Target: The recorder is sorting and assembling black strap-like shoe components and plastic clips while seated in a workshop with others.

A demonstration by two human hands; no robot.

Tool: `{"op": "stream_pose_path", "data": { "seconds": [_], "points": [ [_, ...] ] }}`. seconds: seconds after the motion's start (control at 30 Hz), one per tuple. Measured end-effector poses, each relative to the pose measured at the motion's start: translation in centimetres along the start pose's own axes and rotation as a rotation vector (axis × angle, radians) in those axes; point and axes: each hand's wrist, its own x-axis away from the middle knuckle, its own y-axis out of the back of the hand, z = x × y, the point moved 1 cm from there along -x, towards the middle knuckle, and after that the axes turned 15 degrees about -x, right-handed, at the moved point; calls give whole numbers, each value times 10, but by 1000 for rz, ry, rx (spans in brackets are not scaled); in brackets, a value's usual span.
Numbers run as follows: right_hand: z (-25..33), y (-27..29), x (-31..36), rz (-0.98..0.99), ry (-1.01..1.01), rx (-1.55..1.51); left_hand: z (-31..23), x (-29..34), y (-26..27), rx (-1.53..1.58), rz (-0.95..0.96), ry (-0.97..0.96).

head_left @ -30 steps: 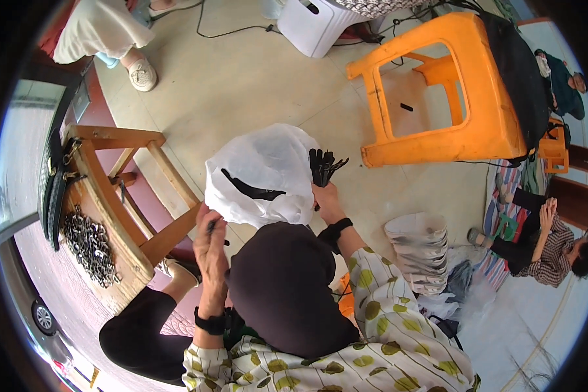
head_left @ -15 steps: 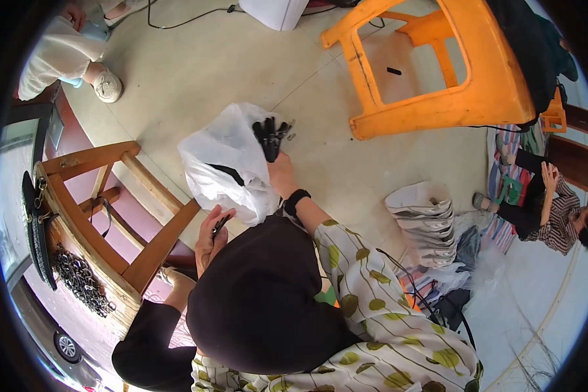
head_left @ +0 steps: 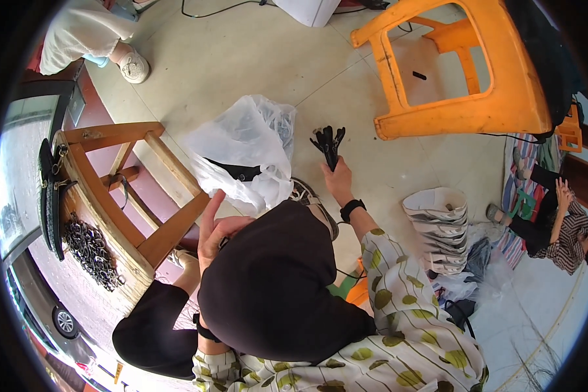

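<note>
**Black pieces lifted clear of the bag**

Raised since the earlier frame, the right hand [head_left: 338, 179] now sits just right of the white plastic bag [head_left: 242, 153], apart from it, its grip closed around a bunch of small black pieces [head_left: 328, 142] above the tiled floor [head_left: 242, 59]. Beside the wooden stool [head_left: 137, 196], the left hand [head_left: 215, 228] has fingers spread; whether it holds anything cannot be told. An orange plastic stool [head_left: 464, 111] lies tipped nearby.
</note>
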Motion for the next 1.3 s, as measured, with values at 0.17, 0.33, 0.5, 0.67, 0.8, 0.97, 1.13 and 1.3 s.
{"op": "stream_pose_path", "data": {
  "seconds": [0.17,0.33,0.5,0.67,0.8,0.97,1.13,1.3],
  "points": [
    [-11,10,7,76,-72,-175,24,-1,11,-248,-6,-68],
    [-22,42,20,-76,106,-38,13,4,18,420,52,221],
    [63,23,40,402,50,-578,5,-2,18,374,80,367],
    [126,-52,48,825,362,-352,7,-3,15,-215,85,-87],
    [103,-85,1,685,227,71,-6,-13,11,628,326,493],
    [148,-68,-48,410,174,-140,13,4,14,600,284,560],
    [179,-45,-57,243,147,-757,18,15,38,729,152,531],
    [166,-62,-39,631,7,-778,4,9,56,658,-5,382]
  ]
}}
